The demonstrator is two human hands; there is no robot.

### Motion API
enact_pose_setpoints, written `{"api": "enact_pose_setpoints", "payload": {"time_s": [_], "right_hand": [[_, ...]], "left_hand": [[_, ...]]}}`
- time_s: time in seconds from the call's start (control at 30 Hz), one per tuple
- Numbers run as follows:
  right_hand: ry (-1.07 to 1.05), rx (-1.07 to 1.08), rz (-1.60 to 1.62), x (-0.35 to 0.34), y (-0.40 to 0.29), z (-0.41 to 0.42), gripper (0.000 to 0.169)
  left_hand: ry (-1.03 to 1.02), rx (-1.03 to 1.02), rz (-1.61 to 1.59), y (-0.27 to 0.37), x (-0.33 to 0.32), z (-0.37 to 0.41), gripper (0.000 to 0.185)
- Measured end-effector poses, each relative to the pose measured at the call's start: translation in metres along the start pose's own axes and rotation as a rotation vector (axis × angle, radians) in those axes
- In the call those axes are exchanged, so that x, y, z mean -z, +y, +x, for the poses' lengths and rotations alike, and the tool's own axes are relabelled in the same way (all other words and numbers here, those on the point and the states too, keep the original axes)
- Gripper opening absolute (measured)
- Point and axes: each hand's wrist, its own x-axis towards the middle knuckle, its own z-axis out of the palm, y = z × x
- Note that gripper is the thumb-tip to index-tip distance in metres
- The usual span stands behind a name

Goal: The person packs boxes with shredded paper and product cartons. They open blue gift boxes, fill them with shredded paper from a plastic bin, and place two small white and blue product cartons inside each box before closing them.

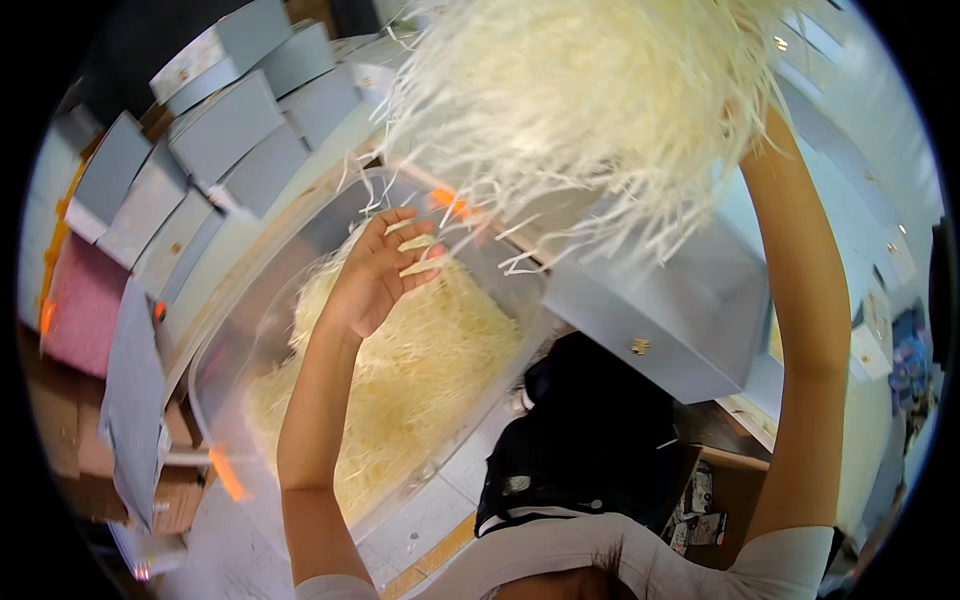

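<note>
A large bunch of cream-coloured shredded paper point(585, 112) is lifted at the top of the view, its loose strands hanging down. My right hand point(739, 112) holds it at its right side, the fingers mostly hidden by the strands. My left hand point(394, 262) is raised over a clear plastic tub point(262, 300), fingers apart and slightly curled, close to some stray strands. More of the shreds point(420, 375) lie heaped inside the tub. Below the lifted bunch stands an open grey box point(652, 307) with a small gold-coloured fitting on its side.
Several grey boxes point(225, 127) are stacked at the upper left. A pink item point(86, 307) and cardboard cartons point(176, 499) are at the far left. An open cardboard carton point(735, 487) with small packets stands at lower right. More grey-blue boxes point(817, 217) lie beyond my right arm.
</note>
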Motion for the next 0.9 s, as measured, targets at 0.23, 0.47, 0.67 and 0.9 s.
{"api": "enact_pose_setpoints", "payload": {"time_s": [0.23, 0.47, 0.67, 0.9], "right_hand": [[0.073, -0.123, -0.347, 0.087, -0.004, -0.053, 0.076], [-0.347, -0.489, -0.556, 0.091, 0.054, -0.119, 0.072], [-0.402, -0.626, -1.148, 0.063, 0.026, -0.091, 0.048], [-0.842, -0.016, -1.029, 0.066, 0.036, -0.125, 0.032]], "left_hand": [[-0.142, 0.082, 0.069, -0.021, -0.044, 0.05, 0.046], [-0.061, -0.082, 0.22, -0.02, -0.084, 0.071, 0.038], [-0.269, -0.622, 0.696, -0.012, -0.127, 0.079, 0.027], [-0.937, -0.44, 1.41, -0.025, -0.192, 0.107, 0.017]]}}
